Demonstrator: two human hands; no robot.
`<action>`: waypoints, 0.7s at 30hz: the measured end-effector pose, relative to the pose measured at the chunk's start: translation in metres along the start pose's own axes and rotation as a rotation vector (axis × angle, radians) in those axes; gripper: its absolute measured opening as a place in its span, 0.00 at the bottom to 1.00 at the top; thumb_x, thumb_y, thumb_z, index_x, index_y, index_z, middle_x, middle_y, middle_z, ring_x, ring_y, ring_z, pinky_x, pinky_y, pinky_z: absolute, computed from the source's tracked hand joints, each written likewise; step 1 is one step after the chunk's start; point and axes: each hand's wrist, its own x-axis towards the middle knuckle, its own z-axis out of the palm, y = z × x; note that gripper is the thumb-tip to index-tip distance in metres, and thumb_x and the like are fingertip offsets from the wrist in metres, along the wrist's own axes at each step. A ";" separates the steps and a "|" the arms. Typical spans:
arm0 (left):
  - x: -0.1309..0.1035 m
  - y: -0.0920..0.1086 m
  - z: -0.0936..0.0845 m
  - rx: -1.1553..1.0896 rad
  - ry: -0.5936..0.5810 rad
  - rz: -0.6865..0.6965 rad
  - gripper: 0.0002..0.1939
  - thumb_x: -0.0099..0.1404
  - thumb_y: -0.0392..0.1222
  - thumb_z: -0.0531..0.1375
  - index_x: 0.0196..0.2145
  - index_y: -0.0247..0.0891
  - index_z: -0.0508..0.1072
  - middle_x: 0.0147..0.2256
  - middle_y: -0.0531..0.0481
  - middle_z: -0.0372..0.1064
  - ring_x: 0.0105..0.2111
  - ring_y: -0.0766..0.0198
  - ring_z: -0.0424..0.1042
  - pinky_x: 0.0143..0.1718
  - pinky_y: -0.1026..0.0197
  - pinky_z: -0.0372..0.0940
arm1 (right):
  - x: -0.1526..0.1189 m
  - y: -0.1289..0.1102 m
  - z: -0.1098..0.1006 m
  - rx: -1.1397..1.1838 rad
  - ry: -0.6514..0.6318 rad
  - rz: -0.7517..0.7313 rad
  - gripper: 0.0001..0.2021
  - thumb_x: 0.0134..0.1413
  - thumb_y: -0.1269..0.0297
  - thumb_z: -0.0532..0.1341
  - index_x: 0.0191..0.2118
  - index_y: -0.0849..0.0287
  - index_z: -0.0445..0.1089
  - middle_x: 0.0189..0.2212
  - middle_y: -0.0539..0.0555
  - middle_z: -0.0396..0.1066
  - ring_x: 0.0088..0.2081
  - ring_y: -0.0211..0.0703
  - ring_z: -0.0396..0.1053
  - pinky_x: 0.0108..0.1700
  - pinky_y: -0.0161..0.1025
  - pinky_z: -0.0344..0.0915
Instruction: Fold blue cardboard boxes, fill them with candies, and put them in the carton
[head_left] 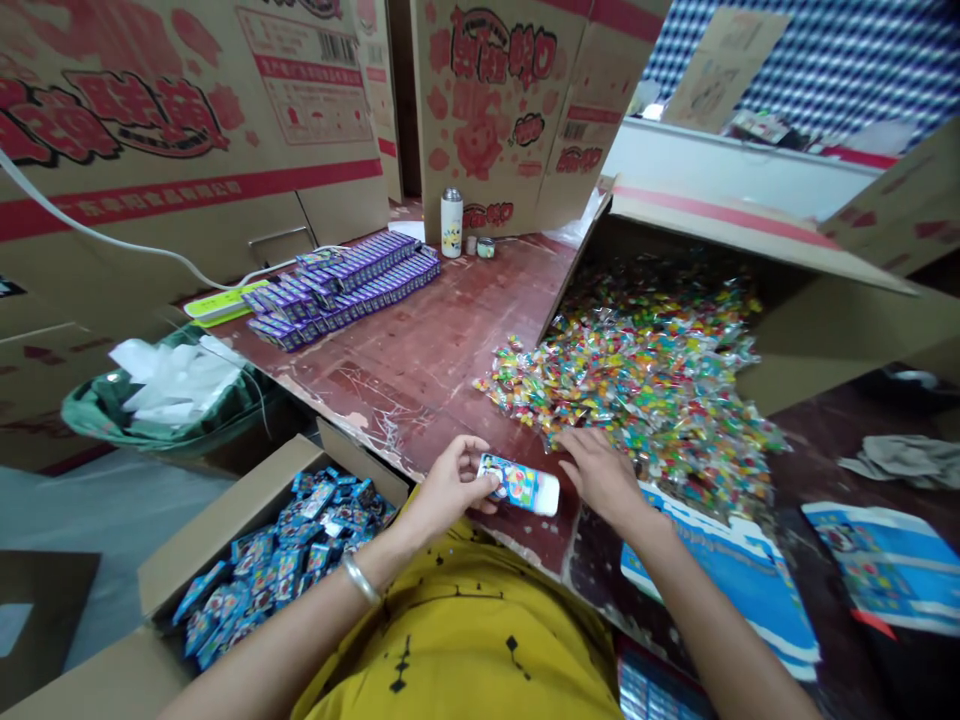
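My left hand [460,478] is closed around a small blue printed candy box [517,485], thumb on its face. The box lies tilted over the table's front edge, its white end pointing right. Just beyond that end, my right hand [600,475] reaches to the near edge of a heap of clear candy packets [637,370] with colourful sweets inside. Its thumb and fingers are apart at the packets, and I see nothing held. Under my right forearm lies a stack of flat blue cartons [727,570].
The heap spills from a cardboard box [810,340] on its side. Purple boxes [345,290] stand in rows behind, near a white bottle [451,222]. Below left, an open carton [202,540] holds many blue boxes. More flat blue packaging [892,565] lies at right.
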 end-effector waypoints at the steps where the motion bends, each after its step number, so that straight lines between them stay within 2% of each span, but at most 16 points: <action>1: 0.000 0.002 -0.001 -0.026 0.002 -0.013 0.27 0.53 0.44 0.67 0.47 0.39 0.61 0.42 0.48 0.66 0.34 0.64 0.71 0.30 0.60 0.71 | 0.004 0.001 0.003 0.012 0.010 -0.016 0.08 0.54 0.68 0.63 0.41 0.50 0.74 0.41 0.55 0.74 0.46 0.53 0.67 0.48 0.49 0.65; 3: 0.000 0.004 -0.004 -0.033 -0.017 -0.030 0.27 0.54 0.42 0.66 0.50 0.38 0.63 0.45 0.45 0.66 0.37 0.63 0.71 0.36 0.57 0.71 | 0.009 0.001 0.005 0.036 0.061 -0.007 0.04 0.57 0.65 0.61 0.36 0.51 0.74 0.37 0.55 0.75 0.44 0.51 0.68 0.47 0.48 0.65; 5: 0.002 0.004 -0.007 0.046 -0.049 -0.030 0.22 0.56 0.41 0.64 0.47 0.35 0.67 0.42 0.47 0.68 0.35 0.64 0.70 0.37 0.59 0.69 | 0.011 -0.001 0.002 0.074 0.126 0.052 0.06 0.60 0.62 0.59 0.36 0.53 0.74 0.35 0.55 0.75 0.41 0.50 0.70 0.47 0.49 0.65; 9: 0.008 -0.005 -0.008 0.264 -0.079 0.052 0.12 0.57 0.40 0.62 0.39 0.34 0.72 0.34 0.50 0.70 0.34 0.64 0.68 0.36 0.64 0.63 | 0.010 -0.016 -0.019 0.478 0.279 0.360 0.11 0.58 0.54 0.60 0.38 0.56 0.71 0.29 0.53 0.74 0.32 0.48 0.73 0.35 0.44 0.70; 11: 0.011 -0.009 -0.004 0.308 -0.094 0.089 0.12 0.58 0.40 0.61 0.40 0.34 0.71 0.35 0.51 0.71 0.34 0.64 0.68 0.36 0.64 0.63 | 0.010 -0.029 -0.033 0.609 0.273 0.419 0.12 0.56 0.52 0.61 0.37 0.56 0.71 0.28 0.52 0.74 0.30 0.47 0.73 0.33 0.43 0.70; 13: 0.010 -0.010 0.002 0.338 -0.106 0.113 0.13 0.59 0.41 0.61 0.42 0.35 0.71 0.36 0.50 0.71 0.35 0.63 0.68 0.37 0.64 0.63 | 0.011 -0.042 -0.046 0.528 0.214 0.372 0.11 0.57 0.54 0.61 0.36 0.56 0.72 0.29 0.52 0.74 0.30 0.46 0.73 0.34 0.42 0.69; 16: 0.007 -0.008 0.010 0.361 -0.111 0.145 0.15 0.59 0.41 0.61 0.44 0.36 0.71 0.38 0.50 0.71 0.36 0.62 0.69 0.38 0.63 0.63 | 0.015 -0.057 -0.057 0.275 0.096 0.209 0.07 0.59 0.59 0.60 0.34 0.53 0.74 0.31 0.52 0.74 0.31 0.45 0.71 0.35 0.41 0.66; 19: 0.003 -0.005 0.016 0.346 -0.124 0.178 0.15 0.59 0.39 0.62 0.44 0.37 0.71 0.39 0.49 0.71 0.39 0.61 0.69 0.41 0.61 0.63 | 0.020 -0.065 -0.056 0.156 0.003 0.049 0.07 0.58 0.62 0.61 0.31 0.52 0.74 0.34 0.53 0.73 0.37 0.48 0.70 0.40 0.44 0.65; 21: 0.002 -0.005 0.021 0.315 -0.138 0.204 0.14 0.59 0.38 0.62 0.44 0.37 0.71 0.41 0.49 0.71 0.41 0.60 0.69 0.44 0.60 0.63 | 0.022 -0.067 -0.050 0.173 -0.032 0.006 0.07 0.57 0.63 0.61 0.30 0.52 0.75 0.40 0.55 0.72 0.44 0.50 0.69 0.46 0.47 0.64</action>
